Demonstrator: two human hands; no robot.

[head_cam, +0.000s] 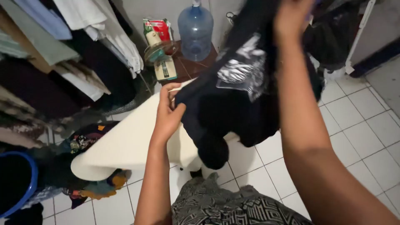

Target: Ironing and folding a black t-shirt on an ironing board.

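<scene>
Closest to me I've got patterned grey-and-black trousers (pixel 225 206) at the bottom edge, and both forearms going up from there; the left hand (pixel 167 111) is curled shut, thumb and fingers pinching the lower left edge of a black shirt (pixel 233 108), right over the pale ironing board (pixel 129 143) that slants across the white tiled floor (pixel 358 125); the shirt hangs in the air between the two hands, bunched, its lower folds drooping past the board's edge toward the tiles, a white and grey print (pixel 243 68) showing on its front; the right hand (pixel 291 16) is up high at the top of the picture, closed on the shirt's upper part, though the fingers are blurred and I can't tell exactly how they wrap; down left, a blue tub (pixel 29 183) and a heap of colourful clothes (pixel 89 139) lie under the board; further left, folded clothes (pixel 50 46) stacked and hanging; at the back, a small wooden table (pixel 191 66) carries a blue water jug (pixel 195 29), with a small green fan (pixel 160 56) and a red packet (pixel 158 29) beside it
</scene>
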